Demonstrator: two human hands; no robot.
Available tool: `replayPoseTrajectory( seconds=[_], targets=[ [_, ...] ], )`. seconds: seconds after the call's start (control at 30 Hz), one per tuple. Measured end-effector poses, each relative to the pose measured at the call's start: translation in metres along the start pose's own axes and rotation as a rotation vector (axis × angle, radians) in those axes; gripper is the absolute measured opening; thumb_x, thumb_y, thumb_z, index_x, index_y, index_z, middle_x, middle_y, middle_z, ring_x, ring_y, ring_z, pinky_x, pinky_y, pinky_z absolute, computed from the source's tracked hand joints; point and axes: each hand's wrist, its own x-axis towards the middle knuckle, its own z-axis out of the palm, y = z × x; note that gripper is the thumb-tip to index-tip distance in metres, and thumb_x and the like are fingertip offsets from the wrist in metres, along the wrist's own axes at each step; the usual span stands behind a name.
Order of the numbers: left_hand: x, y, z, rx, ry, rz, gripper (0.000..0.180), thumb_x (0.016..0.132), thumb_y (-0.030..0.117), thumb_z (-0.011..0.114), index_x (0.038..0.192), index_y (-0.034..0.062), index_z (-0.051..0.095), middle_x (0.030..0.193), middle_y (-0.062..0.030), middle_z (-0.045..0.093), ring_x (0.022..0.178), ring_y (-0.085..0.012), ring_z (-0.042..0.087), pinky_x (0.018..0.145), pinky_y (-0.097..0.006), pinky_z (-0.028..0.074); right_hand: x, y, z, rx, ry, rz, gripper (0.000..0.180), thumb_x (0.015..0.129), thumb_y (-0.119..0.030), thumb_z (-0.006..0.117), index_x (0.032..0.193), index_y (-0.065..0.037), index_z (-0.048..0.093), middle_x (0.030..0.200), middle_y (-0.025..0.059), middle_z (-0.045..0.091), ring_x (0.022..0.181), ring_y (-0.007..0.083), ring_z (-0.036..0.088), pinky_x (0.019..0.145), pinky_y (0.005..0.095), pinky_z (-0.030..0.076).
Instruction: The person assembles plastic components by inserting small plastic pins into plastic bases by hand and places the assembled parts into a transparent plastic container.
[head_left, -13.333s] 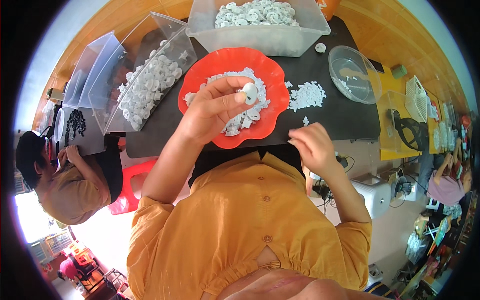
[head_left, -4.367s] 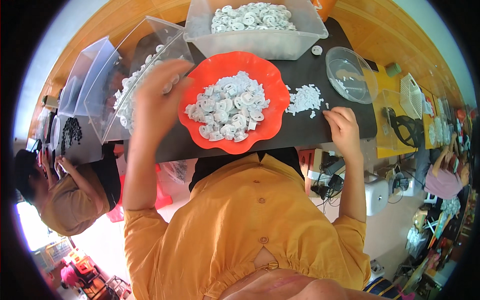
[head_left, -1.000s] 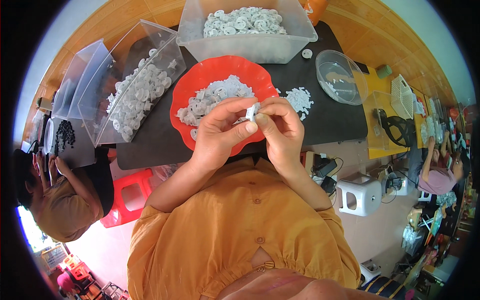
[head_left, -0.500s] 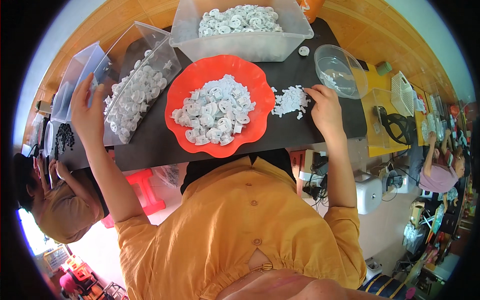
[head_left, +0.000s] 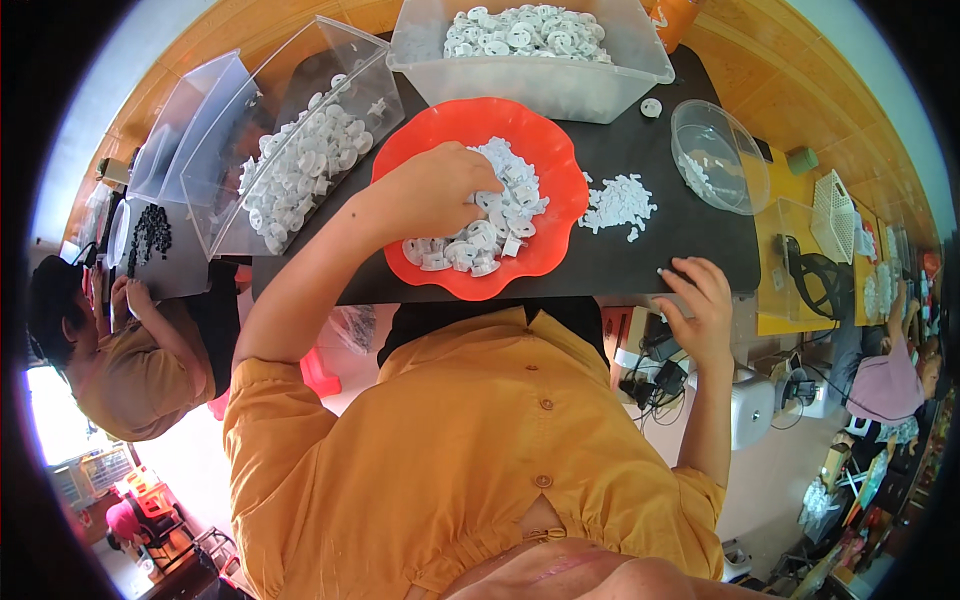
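Note:
A red scalloped bowl (head_left: 575, 200) holds white round plastic parts (head_left: 482, 240) and small white bits (head_left: 515, 170). My left hand (head_left: 440, 190) reaches into it from the left. Its fingers curl down at the parts, and the fingertips are mostly hidden, so I cannot make out what they grip. Over the table's front right edge is my right hand (head_left: 702, 305), fingers apart. A tiny white spot shows at one fingertip; whether it is a loose bit I cannot tell. Beyond that hand, a heap of small white plastic pieces (head_left: 618, 205) lies on the dark table (head_left: 700, 245).
A clear slanted bin (head_left: 225, 205) of white parts stands left of the bowl. Behind is a large translucent tub (head_left: 530, 90), also filled. A round clear tub (head_left: 720, 190) sits at the right, a single white part (head_left: 651, 108) near it. Two people work nearby, left and right.
My left hand has moved right, from beside the clear slanted bin into the red bowl. My right hand has left the small white pieces, drawn back toward me and spread its fingers.

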Motion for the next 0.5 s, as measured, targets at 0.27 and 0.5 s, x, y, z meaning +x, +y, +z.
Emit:
replayPoseTrajectory(
  seconds=[0.27, 0.5],
  targets=[
    [0.008, 0.007, 0.001, -0.192, 0.067, -0.088, 0.021, 0.085, 0.011, 0.067, 0.104, 0.0030, 0.070, 0.106, -0.0112, 0.068, 0.103, -0.0269, 0.062, 0.091, -0.037, 0.049, 0.007, -0.026, 0.024, 0.367, 0.182, 0.005, 0.016, 0.074, 0.002, 0.076, 0.089, -0.001, 0.070, 0.091, 0.0095, 0.070, 0.086, 0.0274, 0.066, 0.076, 0.0351, 0.053],
    [-0.011, 0.032, 0.004, -1.271, 0.181, -0.125, 0.019, 0.097, 0.005, 0.057, 0.115, 0.0002, 0.063, 0.114, -0.0040, 0.062, 0.104, -0.0132, 0.059, 0.086, -0.030, 0.049, 0.102, -0.105, 0.044, 1.110, 0.220, 0.331, 0.008, 0.086, 0.002, 0.070, 0.093, 0.004, 0.068, 0.087, 0.0074, 0.067, 0.073, 0.0097, 0.063, 0.064, 0.0231, 0.051]
  ],
)
